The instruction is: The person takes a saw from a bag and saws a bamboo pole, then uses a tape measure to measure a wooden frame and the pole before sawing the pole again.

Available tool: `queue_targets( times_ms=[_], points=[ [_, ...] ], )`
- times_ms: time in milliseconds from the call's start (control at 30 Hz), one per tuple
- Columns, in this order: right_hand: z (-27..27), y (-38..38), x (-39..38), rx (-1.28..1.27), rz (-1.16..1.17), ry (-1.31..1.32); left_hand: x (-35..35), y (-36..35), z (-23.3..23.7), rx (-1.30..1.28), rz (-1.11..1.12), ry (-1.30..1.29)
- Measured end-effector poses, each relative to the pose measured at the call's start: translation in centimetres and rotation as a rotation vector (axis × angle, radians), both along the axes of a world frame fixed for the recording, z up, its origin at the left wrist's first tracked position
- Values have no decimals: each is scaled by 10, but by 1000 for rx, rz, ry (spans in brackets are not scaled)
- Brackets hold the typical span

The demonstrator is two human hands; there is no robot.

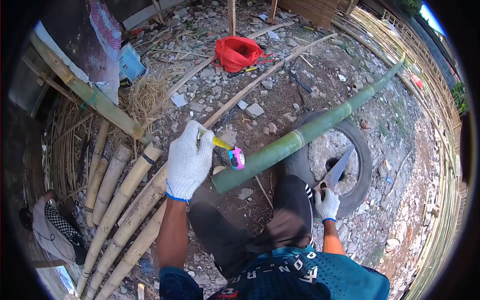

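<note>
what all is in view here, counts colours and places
pole: 1, green, lying across the tyre, centre to upper right
tyre: 1, black, on gravel, right of centre
tape measure: 1, pink case, yellow tape, at the pole's near end
blade: 1, grey, over the tyre
dry poles: several, tan, lower left
bag: 1, red, top centre
straw: 1 heap, tan, upper left
other person: 1, checked cloth, lower left edge
left hand: 1, white glove, holding the tape measure
right hand: 1, white glove, gripping the blade

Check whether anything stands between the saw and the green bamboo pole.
Nothing visible does. The saw in the right hand points up at the green bamboo pole over the tyre.
</note>
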State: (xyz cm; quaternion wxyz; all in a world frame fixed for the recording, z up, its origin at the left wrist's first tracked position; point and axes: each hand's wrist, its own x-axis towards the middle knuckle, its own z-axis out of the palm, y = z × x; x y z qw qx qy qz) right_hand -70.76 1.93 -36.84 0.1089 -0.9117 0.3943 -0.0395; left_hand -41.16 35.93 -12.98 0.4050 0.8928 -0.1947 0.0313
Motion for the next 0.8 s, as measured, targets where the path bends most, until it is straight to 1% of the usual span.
queue_targets(
  times_ms=[33, 67, 133, 200, 267, 333, 400, 433, 467, 500, 533, 567, 600, 633, 667, 700, 733, 800],
  points=[
    [7, -4, 8, -28, -4, -42, -8, 1, 0, -47, -17, 45],
    [15, -12, 18, -28, 28, -123, -15, 1, 2, -45, 12, 42],
    [67, 2, 68, 92, 13, -413, -28, 1, 8, -83, -38, 58],
    [103, 24, 118, 360, 359, -629, -34, -1, 8, -73, -27, 44],
    [149, 68, 162, 490, 851, -641, -40, -5, 10, -104, -37, 52],
    [152, 111, 187, 416, 1120, -552, -41, -9, 6, -150, -24, 89],
    [147, 132, 193, 827, 937, -261, -42, -6, 4, -230, 14, 178],
    [130, 134, 197, 862, 945, -300, -42, -1, -1, -226, 25, 172],
    [116, 129, 200, 866, 958, -298, -40, 5, -9, -329, 68, 257],
    [108, 123, 200, 930, 896, -248, -39, 12, -19, -431, 109, 346],
    [104, 116, 197, 994, 827, -198, -37, 22, -31, -427, 118, 349],
    [103, 103, 195, 1175, 818, -90, -33, 34, -44, -557, 161, 445],
    [93, 86, 195, 1429, 747, 75, -30, 43, -61, -688, 202, 544],
    [84, 71, 198, 1320, 892, 90, -31, 49, -88, -686, 209, 551],
    [80, 59, 205, 1202, 1035, 101, -33, 55, -120, -723, 261, 668],
    [79, 48, 213, 1161, 1007, 220, -37, 58, -146, -762, 311, 782],
    [79, 39, 219, 1116, 978, 341, -44, 56, -164, -630, 338, 821],
    [82, 29, 229, 1154, 940, 345, -55, 47, -201, -526, 363, 838]
  ],
)
